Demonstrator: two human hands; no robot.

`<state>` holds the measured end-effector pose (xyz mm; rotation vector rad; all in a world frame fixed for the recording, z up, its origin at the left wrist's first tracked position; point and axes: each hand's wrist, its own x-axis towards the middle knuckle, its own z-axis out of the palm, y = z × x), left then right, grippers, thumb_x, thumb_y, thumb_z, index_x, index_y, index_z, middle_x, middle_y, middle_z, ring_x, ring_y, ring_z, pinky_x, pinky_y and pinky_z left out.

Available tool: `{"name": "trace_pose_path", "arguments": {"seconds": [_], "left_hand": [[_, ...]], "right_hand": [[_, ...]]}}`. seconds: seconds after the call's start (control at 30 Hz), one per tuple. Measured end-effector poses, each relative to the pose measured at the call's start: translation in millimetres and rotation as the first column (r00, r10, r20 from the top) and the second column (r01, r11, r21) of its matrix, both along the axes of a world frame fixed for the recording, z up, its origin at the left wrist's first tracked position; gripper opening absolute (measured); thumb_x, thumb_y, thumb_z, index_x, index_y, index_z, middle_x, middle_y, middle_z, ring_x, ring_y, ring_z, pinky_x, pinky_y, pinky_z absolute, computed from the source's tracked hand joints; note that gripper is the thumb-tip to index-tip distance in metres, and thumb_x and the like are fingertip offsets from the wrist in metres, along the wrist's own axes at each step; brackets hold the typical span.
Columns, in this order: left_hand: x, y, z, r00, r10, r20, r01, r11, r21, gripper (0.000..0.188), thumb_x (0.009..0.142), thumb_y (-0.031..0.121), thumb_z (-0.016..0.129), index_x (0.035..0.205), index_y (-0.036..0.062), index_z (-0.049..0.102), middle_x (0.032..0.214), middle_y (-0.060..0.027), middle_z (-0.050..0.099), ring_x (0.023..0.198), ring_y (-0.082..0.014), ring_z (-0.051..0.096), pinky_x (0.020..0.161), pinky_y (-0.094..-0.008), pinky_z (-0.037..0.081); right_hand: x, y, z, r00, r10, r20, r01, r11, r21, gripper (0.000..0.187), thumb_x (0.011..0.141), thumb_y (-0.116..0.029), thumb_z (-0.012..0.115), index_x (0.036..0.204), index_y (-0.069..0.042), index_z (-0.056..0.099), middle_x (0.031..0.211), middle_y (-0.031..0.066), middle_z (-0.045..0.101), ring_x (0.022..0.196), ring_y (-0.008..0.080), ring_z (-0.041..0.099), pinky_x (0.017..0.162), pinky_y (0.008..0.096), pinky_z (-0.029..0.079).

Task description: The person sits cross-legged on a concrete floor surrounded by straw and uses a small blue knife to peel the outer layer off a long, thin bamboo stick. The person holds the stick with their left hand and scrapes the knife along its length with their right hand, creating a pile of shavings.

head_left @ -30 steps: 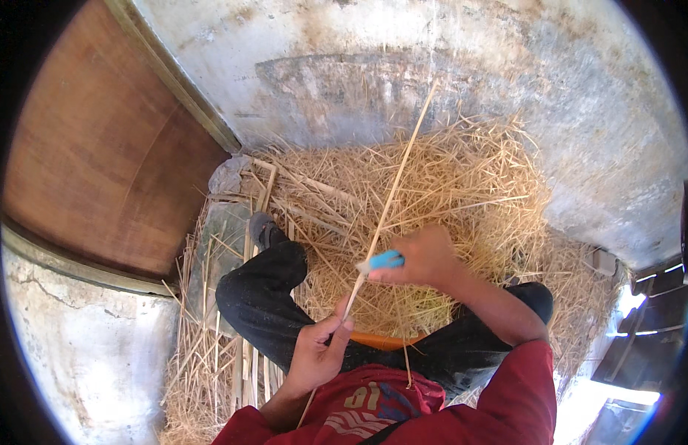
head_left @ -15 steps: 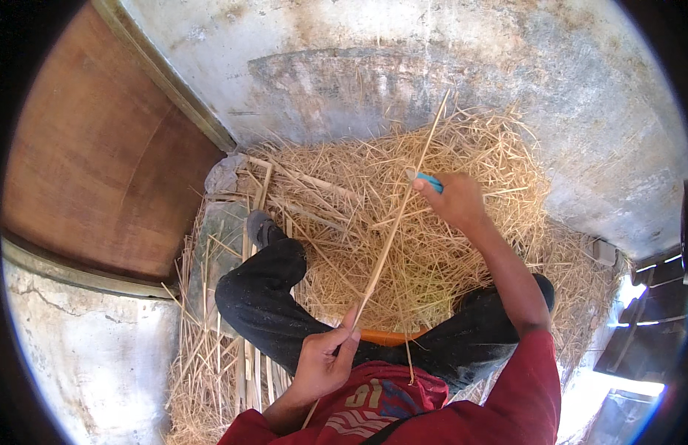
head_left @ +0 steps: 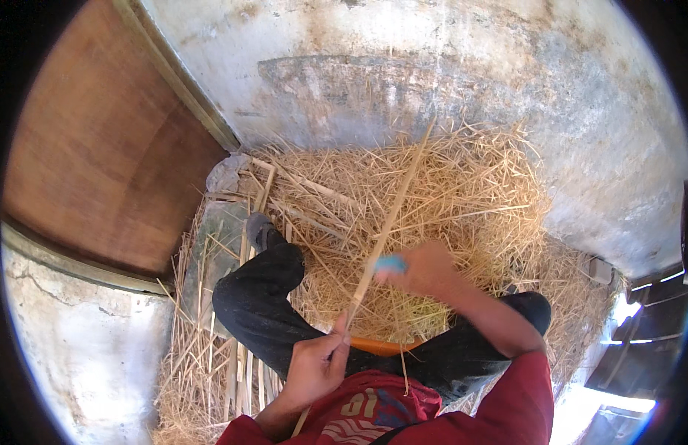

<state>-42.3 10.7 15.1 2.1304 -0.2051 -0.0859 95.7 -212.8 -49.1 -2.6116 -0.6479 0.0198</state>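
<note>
A long, thin, pale strip that looks like split bamboo (head_left: 394,206) slants up and away from my lap toward the wall. Its near part is pinched in my left hand (head_left: 315,365), thumb against fingers, and a tail of it comes out below the hand. My right hand (head_left: 425,271), blurred by motion, is closed on a small tool with a light-blue handle (head_left: 390,263). That tool lies against or very close to the strip, about midway along it. Its blade cannot be made out in the blur.
A large heap of straw-like shavings (head_left: 477,185) spreads before me against the stained wall (head_left: 344,96). Between my legs shows an orange rim (head_left: 384,346). Several longer strips (head_left: 244,374) lie at my left. A brown wooden panel (head_left: 99,148) stands at the far left.
My right hand has come down along the strip with the blue-handled tool, from near its far end to about its middle. My left hand keeps its grip, slightly lower and further left.
</note>
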Motion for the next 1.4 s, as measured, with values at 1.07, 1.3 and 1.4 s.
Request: {"name": "trace_pose_path", "arguments": {"seconds": [1.07,1.3,1.4], "left_hand": [[-62.4,23.6,18.4,0.815,-0.136,-0.563,0.164,0.986,-0.002,0.035,0.090,0.008,0.056,0.125,0.0015,0.054,0.058,-0.0053,0.048,0.056,-0.0028,0.043,0.053,-0.0219,0.040],[-25.2,19.7,-18.8,0.945,0.134,-0.297,-0.130,0.991,0.034,0.034,0.092,0.010,0.054,0.124,-0.0026,0.054,0.067,0.0026,0.040,0.060,-0.0010,0.041,0.052,-0.0196,0.036],[0.8,11.5,-21.5,0.964,0.141,-0.224,-0.166,0.981,-0.098,0.034,0.093,0.008,0.053,0.125,-0.0019,0.053,0.067,0.0068,0.048,0.062,-0.0008,0.041,0.053,-0.0182,0.035]], "right_hand": [[159.5,-251.5,-4.3,0.498,-0.867,0.019,0.866,0.497,-0.055,0.086,0.083,-0.076,0.028,0.094,0.000,0.068,0.092,0.0255,0.065,0.092,0.0384,0.063,0.082,0.0484,0.046],[113.1,-183.5,0.1,0.726,-0.687,0.007,0.686,0.724,-0.077,0.085,0.080,-0.081,0.027,0.062,-0.005,0.062,0.060,0.0112,0.057,0.058,0.0250,0.056,0.054,0.0384,0.043],[71.4,-94.4,26.1,0.893,-0.447,-0.061,0.447,0.895,-0.011,0.076,0.079,-0.079,0.036,0.058,-0.009,0.057,0.049,0.0024,0.049,0.045,0.0159,0.050,0.041,0.0313,0.038]]}}
